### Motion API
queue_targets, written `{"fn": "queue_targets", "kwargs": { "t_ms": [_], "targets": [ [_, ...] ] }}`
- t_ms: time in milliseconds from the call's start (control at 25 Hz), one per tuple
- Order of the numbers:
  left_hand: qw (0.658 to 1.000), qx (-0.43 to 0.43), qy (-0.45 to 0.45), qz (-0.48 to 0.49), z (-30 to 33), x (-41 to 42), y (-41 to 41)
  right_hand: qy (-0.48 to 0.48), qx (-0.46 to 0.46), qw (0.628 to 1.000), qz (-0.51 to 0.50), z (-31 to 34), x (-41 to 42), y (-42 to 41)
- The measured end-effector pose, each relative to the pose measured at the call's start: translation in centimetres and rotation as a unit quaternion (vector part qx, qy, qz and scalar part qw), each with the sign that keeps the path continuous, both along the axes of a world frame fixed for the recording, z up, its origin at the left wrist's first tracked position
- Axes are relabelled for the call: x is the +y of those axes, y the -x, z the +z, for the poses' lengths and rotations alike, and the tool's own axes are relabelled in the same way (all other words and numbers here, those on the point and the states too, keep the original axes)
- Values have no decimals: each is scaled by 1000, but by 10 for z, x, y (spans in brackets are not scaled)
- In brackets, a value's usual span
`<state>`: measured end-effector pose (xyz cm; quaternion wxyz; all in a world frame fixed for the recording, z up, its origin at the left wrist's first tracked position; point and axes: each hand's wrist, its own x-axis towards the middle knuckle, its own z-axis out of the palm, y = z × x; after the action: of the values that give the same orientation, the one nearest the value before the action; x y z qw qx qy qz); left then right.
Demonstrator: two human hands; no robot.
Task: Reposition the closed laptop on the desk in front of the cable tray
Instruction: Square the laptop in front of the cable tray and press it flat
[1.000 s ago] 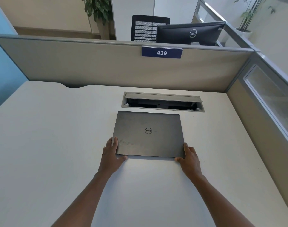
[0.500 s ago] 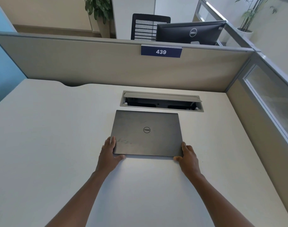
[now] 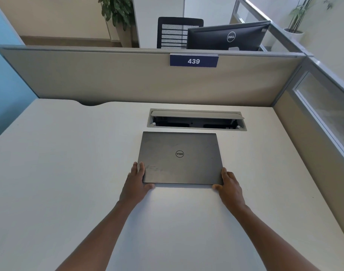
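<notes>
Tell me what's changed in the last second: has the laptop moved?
The laptop has slid slightly away from the person, its far edge now closer to the cable tray but not touching it. Both the left hand and right hand stay on its near corners. The tray's lid stays open.

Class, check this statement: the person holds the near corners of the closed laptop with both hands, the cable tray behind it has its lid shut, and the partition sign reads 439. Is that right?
Not quite. In the head view the cable tray has its lid raised, so the dark inside shows. The rest stands: the left hand and right hand hold the near corners of the closed laptop, and the sign reads 439.
</notes>
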<state>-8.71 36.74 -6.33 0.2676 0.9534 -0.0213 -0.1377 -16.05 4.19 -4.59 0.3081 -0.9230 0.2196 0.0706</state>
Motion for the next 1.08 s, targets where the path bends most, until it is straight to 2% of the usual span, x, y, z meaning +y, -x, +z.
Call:
{"fn": "queue_targets", "kwargs": {
  "t_ms": [520,680,880,1080],
  "targets": [
    [999,21,-18,-29,5,3,-1,41,33,998,20,4,0,-1],
    [989,-75,-62,-107,12,-16,-5,134,-41,989,55,8,18,-7],
    [983,-96,-69,-142,13,-69,-18,83,-33,987,135,8,57,-42],
    [972,-107,-137,-157,-5,-97,-24,106,-19,978,178,-8,83,-64]
  ]
}}
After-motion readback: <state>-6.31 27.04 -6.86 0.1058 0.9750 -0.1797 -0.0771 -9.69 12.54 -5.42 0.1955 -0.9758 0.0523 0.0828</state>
